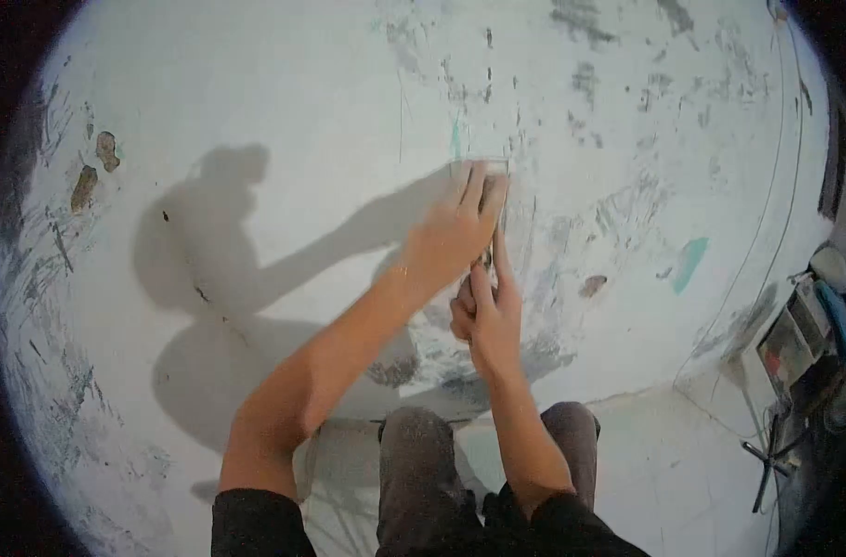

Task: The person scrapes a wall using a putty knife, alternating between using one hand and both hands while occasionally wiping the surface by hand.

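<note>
Both of my hands are at a white wall (330, 111) with worn, patchy paint. My right hand (493, 320) is closed around the handle of a flat scraper (499, 168), its index finger stretched along the tool. Above it, my left hand (451, 232) lies over the scraper with its fingers extended and pressing toward the wall. The tool's pale, wide upper edge shows just past the left fingertips. Most of the blade and handle is hidden by my fingers.
Grey scuffs, chipped holes (108, 151) and a green patch (691, 265) mark the wall. My knees (418, 436) are close to its foot. Cables hang at the right, near a box-like item (785, 345) and a dark-legged stand (768, 457) on the pale floor (664, 473).
</note>
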Tool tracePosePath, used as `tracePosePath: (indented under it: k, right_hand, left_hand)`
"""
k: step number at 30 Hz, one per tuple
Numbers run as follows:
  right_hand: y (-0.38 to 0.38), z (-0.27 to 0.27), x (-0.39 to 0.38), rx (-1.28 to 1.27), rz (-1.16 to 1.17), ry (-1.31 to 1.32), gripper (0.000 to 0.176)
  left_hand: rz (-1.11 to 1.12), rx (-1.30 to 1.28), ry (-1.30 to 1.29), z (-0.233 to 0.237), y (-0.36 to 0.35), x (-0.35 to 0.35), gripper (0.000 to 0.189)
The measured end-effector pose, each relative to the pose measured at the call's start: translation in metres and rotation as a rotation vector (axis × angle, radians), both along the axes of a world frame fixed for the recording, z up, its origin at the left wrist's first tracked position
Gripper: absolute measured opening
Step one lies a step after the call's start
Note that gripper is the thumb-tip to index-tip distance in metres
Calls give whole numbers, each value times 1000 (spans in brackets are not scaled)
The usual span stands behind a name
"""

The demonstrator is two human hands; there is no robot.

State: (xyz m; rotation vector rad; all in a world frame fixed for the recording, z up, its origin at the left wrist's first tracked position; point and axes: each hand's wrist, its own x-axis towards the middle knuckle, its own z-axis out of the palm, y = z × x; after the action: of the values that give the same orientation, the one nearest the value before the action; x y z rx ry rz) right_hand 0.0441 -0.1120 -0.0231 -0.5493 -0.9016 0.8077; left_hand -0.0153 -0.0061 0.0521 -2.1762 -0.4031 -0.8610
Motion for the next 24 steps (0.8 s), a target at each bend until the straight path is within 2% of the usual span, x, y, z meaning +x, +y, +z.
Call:
tracePosePath:
  k: [3,5,6,8,12,13,17,24]
  right_hand:
    - [-4,-24,8,-66,-5,-102,66]
    - [-11,-23,6,-64,148,57,65]
    - [-13,-22,8,-73,147,56,65]
    - [-12,-19,12,-9,320,239,67]
    - [-2,-33,7,2,264,235,64]
    - [4,-37,6,37,234,232,62]
    - [11,-30,6,28,227,327,64]
    - [20,-21,10,6,198,340,62]
  left_hand:
    - [-13,1,-13,-24,-5,-2,73]
    - [60,-130,-12,-30,-8,0,76]
    - [59,-138,-14,-29,-10,0,76]
    - [28,-57,-31,-23,-10,0,78]
    - [-22,-31,26,-26,-3,2,75]
    - [-28,8,8,-28,0,5,66]
    - [-46,-36,25,-18,2,10,54]
    - [-85,0,-46,-14,11,24,52]
